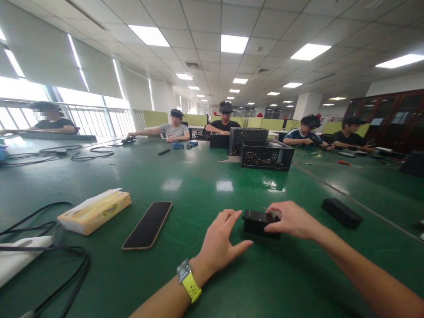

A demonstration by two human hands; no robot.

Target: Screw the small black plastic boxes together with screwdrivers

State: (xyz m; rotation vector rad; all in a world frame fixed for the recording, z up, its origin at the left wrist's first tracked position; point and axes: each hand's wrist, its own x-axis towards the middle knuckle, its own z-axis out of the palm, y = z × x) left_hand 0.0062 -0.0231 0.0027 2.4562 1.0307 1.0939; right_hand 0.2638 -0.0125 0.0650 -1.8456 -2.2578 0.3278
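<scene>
A small black rectangular box point(255, 223) is at the middle right of the green table, its exact kind unclear. My right hand point(288, 219) grips its right end between thumb and fingers. Something thin and pale shows at those fingertips, too small to name. To the left of the box, my left hand point(222, 242) is open, thumb and fingers apart, with the fingertips close to the box's left end. That wrist wears a watch with a yellow-green strap point(191, 282). Another black box-shaped thing point(341, 212) lies farther right on the table.
A phone point(147, 226) and a yellow tissue pack point(96, 210) lie at left, beside black cables point(84, 260) and a white power strip point(24, 254). Black computer cases point(267, 155) stand ahead. Several people sit around the far side of the table point(185, 183). A screwdriver point(346, 163) lies far right.
</scene>
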